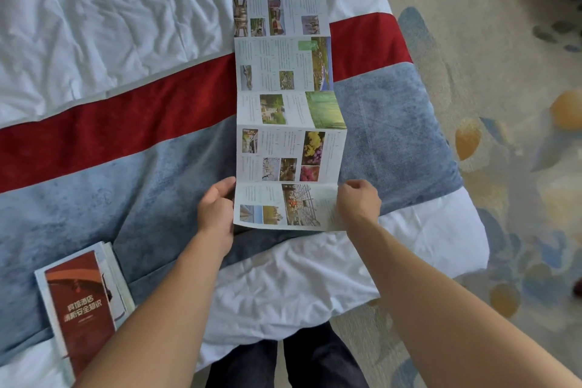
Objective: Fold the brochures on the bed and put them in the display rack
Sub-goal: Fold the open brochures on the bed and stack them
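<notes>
2 hands (217, 208) (357, 203) – fingers pinching the unfolded brochure's (288, 110) nearest panel on the bed (94, 25).

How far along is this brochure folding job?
Done: some folded brochures lie stacked at the bed's near left. In hand: the long brochure lies fully unfolded across the bed, left hand and right hand gripping its nearest panel. Left: folding it and racking everything; no rack is in view.
</notes>
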Available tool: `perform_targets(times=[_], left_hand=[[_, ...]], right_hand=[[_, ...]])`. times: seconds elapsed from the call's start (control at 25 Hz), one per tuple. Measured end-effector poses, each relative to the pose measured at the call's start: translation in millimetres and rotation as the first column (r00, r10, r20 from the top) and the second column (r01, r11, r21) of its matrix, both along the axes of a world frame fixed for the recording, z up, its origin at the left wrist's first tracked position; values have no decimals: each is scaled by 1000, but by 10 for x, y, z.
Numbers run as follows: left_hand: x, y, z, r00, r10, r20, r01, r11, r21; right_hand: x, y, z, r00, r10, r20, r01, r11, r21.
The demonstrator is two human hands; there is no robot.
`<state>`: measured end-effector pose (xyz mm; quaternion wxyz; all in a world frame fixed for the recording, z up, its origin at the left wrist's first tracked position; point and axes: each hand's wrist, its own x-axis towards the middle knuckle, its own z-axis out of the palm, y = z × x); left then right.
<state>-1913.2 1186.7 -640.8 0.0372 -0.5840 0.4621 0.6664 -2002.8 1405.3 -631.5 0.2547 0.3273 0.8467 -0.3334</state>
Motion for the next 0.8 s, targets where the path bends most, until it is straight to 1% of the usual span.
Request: perform_targets(times=[0.08, 0.12, 0.2, 0.28, 0.36, 0.4, 0.44, 0.48, 0.56, 0.6, 0.64, 0.68, 0.76, 0.8], left_hand=[[-20, -5, -17, 986, -165, -36, 165, 986, -17], [-32, -12, -28, 975, -213, -67, 213, 977, -11], [-79, -10, -41, 946, -309, -101, 309, 951, -18], [-145, 3, -45, 919, -394, -35, 387, 914, -123], [-219, 10, -73, 920, -389, 45, 388, 888, -249], [-264, 20, -73, 923, -378, 78, 383, 871, -307], [-307, 34, -71, 923, -369, 105, 382, 856, -350], [-345, 46, -79, 923, -362, 129, 383, 841, -381], [-427, 54, -74, 919, -340, 200, 394, 818, -419], [-466, 52, -78, 913, -332, 237, 406, 805, -434], [-498, 47, -88, 903, -333, 271, 424, 791, -441], [-533, 37, -99, 891, -345, 295, 447, 776, -445], [-602, 24, -107, 865, -385, 321, 498, 735, -460], [-642, 10, -113, 850, -408, 333, 526, 695, -490]], right_hand=[[-138, 6, 22, 998, -69, -12, 69, 998, -9], [-197, 18, 39, 997, -72, -11, 72, 997, -3], [-284, 48, 73, 1000, 0, 18, 0, 1000, 5], [-339, 55, 97, 993, 97, 69, -97, 995, -6], [-377, 30, 92, 995, 79, 63, -76, 996, -43], [-398, -1, 85, 1000, 14, 28, -12, 997, -78], [-420, -37, 87, 996, -90, -14, 88, 988, -127], [-438, -72, 99, 977, -210, -46, 198, 962, -186], [-487, -122, 128, 907, -415, -67, 380, 878, -292], [-517, -126, 123, 890, -448, -83, 407, 864, -298], [-539, -123, 115, 902, -419, -104, 378, 883, -280], [-557, -122, 102, 928, -351, -122, 311, 915, -258], [-583, -139, 44, 977, -166, -133, 135, 966, -219], [-603, -154, 14, 988, -91, -128, 62, 974, -216]])
